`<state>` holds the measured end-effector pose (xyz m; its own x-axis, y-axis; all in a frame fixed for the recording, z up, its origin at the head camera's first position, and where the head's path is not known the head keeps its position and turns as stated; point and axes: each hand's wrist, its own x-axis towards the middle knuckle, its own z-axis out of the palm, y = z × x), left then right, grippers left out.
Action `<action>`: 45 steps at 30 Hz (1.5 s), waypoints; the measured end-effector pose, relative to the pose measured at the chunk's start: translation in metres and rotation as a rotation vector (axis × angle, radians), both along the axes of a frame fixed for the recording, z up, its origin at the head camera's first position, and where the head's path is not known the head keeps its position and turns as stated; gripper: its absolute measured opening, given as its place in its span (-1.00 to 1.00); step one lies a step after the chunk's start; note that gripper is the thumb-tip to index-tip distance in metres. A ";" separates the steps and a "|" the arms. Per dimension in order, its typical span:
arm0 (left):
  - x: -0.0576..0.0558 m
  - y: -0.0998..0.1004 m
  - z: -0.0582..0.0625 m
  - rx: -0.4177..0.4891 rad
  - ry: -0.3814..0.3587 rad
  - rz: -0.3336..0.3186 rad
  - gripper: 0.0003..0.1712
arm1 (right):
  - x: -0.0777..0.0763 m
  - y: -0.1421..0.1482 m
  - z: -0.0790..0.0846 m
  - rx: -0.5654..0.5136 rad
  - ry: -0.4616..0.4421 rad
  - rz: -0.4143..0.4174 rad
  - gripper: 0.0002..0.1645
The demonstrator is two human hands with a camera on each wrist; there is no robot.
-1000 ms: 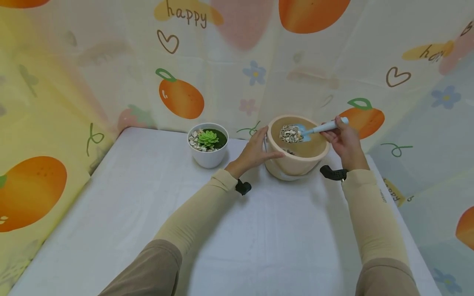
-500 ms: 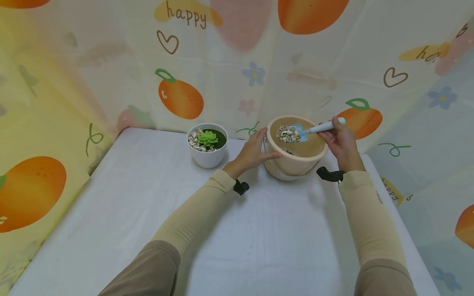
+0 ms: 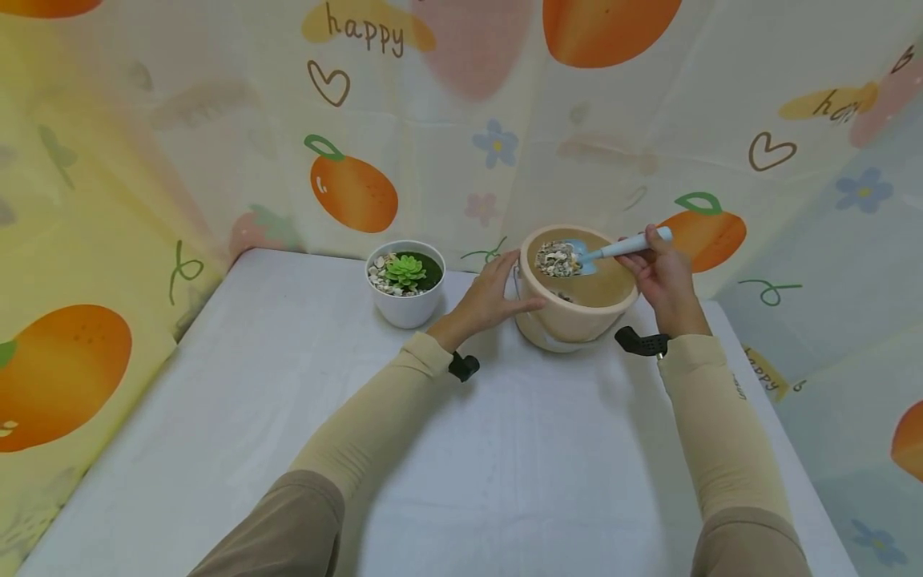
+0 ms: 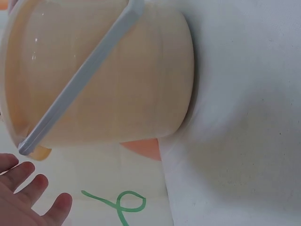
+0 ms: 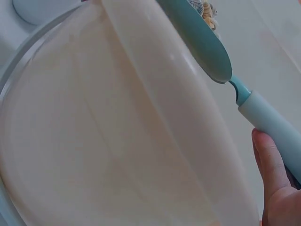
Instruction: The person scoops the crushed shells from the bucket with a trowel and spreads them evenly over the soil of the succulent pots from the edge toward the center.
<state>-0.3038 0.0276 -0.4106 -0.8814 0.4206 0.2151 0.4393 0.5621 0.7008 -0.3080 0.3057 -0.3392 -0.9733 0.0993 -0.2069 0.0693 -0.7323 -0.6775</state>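
A beige bucket with a grey-white handle hanging at its side stands on the white table. My right hand grips the pale blue handle of a small shovel on the bucket's right. Its blade is over the bucket opening and bears a heap of small shells and pebbles. On the bucket's left is my left hand, thumb and fingers spread near the rim. In the left wrist view its fingertips look slightly apart from the bucket. More bits lie inside the bucket, mostly hidden.
Left of the bucket stands a white pot with a green succulent, pale pebbles and a dark green surface. Behind the table hangs a fruit-printed curtain, which also runs along both sides.
The loaded shovel has shifted slightly left over the bucket with my right hand. My left hand has drawn back a little to the left from the rim.
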 end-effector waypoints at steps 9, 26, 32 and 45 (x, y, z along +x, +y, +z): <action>0.002 -0.009 0.003 -0.013 -0.007 0.009 0.17 | 0.001 -0.006 0.001 -0.032 0.034 0.016 -0.83; 0.010 -0.029 0.008 0.007 0.017 0.031 0.13 | 0.005 -0.024 0.004 0.013 0.088 -0.008 -0.78; 0.011 -0.038 0.009 0.033 0.031 0.041 0.11 | 0.005 -0.033 0.005 -0.025 0.101 -0.016 -0.80; 0.014 -0.060 0.016 0.063 0.089 0.094 0.08 | 0.008 -0.058 0.006 0.041 0.101 -0.115 -0.78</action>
<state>-0.2894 -0.0326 -0.3943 -0.8923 0.3205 0.3181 0.4492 0.5593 0.6967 -0.3003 0.2478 -0.3332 -0.9707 0.2175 -0.1018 -0.0834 -0.7028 -0.7064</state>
